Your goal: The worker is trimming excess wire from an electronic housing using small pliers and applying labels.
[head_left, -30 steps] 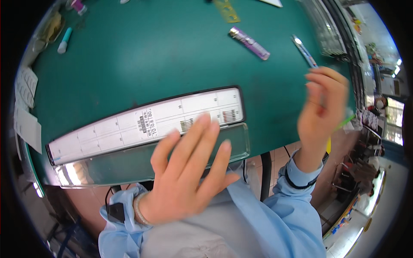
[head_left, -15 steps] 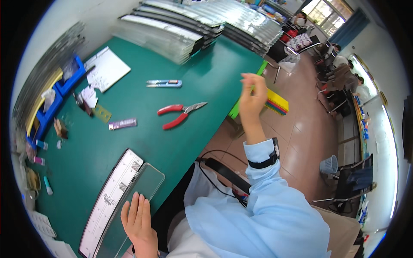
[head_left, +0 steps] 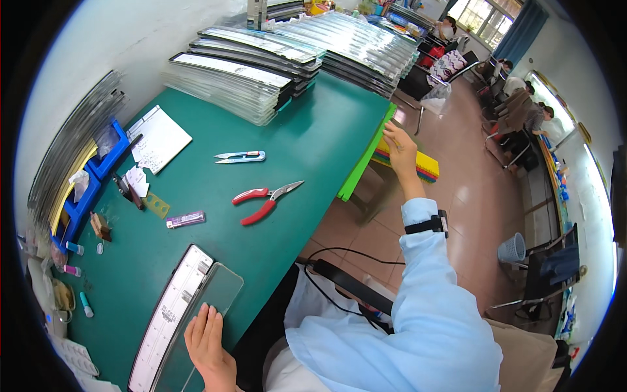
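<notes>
My left hand (head_left: pixel 209 341) lies flat, fingers together and stretched out, on a clear plastic panel (head_left: pixel 223 287) at the near table edge. Joined along this panel is a long, slightly curved white strip (head_left: pixel 171 313) with a black edge and small printed marks. My right hand (head_left: pixel 403 157) is raised by the table's right edge, beside a bright green strip (head_left: pixel 358 171). Its fingers are bent together as in a pinch; what lies between them, if anything, is too small to make out. Beyond the wrist are stacked yellow and coloured pieces (head_left: pixel 428 166).
On the green table (head_left: pixel 300 124) lie red-handled pliers (head_left: pixel 264 204), thread snips (head_left: pixel 241 157), a purple lighter (head_left: pixel 185 219) and a notepad (head_left: pixel 162 138). Stacked clear panels (head_left: pixel 222 85) stand at the back, blue bins (head_left: pixel 98 157) at the left. A chair armrest (head_left: pixel 353 286) is beside me.
The view has shifted, so the table things appear lower. My right hand has moved a little right, outward from the table edge. My left hand stays on the panel.
</notes>
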The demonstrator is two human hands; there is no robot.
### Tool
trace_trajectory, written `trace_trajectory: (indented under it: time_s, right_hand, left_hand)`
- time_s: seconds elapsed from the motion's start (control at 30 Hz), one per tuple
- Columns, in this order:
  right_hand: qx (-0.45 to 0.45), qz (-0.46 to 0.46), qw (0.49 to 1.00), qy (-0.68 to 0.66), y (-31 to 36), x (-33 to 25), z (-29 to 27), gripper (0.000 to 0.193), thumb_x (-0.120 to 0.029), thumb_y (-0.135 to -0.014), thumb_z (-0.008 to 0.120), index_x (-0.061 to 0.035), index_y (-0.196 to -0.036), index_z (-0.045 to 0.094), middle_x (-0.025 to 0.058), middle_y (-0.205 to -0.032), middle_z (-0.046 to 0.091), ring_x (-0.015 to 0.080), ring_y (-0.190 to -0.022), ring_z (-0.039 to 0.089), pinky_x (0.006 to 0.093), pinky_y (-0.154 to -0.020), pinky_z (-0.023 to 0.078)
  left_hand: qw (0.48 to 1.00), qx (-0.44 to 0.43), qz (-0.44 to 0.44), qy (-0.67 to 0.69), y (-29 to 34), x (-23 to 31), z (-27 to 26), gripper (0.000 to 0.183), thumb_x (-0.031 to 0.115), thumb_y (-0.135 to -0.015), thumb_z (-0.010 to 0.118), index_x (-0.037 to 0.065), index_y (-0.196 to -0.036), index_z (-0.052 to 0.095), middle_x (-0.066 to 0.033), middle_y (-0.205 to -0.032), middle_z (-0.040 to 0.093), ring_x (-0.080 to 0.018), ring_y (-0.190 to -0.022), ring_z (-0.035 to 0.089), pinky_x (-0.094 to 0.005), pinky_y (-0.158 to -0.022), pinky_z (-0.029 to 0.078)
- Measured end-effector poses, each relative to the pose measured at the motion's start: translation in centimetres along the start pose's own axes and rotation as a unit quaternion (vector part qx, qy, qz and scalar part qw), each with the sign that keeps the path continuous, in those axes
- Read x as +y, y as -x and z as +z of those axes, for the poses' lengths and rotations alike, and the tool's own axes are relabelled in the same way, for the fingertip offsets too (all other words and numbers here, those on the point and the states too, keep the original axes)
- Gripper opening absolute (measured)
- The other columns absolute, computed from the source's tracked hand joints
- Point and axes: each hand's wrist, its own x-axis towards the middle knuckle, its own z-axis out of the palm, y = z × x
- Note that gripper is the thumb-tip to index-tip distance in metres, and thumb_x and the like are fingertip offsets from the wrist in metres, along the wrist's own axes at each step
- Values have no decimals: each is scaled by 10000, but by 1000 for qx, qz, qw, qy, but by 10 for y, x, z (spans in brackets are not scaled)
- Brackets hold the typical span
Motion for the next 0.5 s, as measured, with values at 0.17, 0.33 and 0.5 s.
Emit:
trace_trajectory:
  time_s: [0.17, 0.33, 0.5]
  right_hand:
    - [25, 38, 996, -75, -5, 1, 6, 66, 39, -807, 697, 11, -827, 641, 142, -1124, 686, 274, -1184, 613, 359, -977, 470]
    - [5, -14, 999, -49, -7, -5, 13, 127, 91, -846, 588, -1, -828, 502, 149, -1106, 596, 336, -1221, 571, 413, -985, 443]
    - [46, -22, 999, -9, 2, -3, 27, 129, 95, -884, 477, -15, -872, 411, 180, -1101, 542, 356, -1216, 557, 438, -978, 433]
  left_hand:
    - [1000, -5, -6, -8, 4, -6, 2, 425, -135, -733, 483, -72, -1121, 645, -181, -1180, 669, -336, -1209, 592, -472, -1012, 422]
    - [1000, -3, 0, -6, 4, -9, 3, 457, -157, -710, 458, -73, -1117, 649, -185, -1171, 673, -341, -1204, 596, -469, -999, 429]
    - [1000, 8, -4, -10, 2, -4, 2, 408, -145, -794, 465, -34, -1146, 638, -176, -1181, 662, -356, -1164, 605, -448, -981, 442]
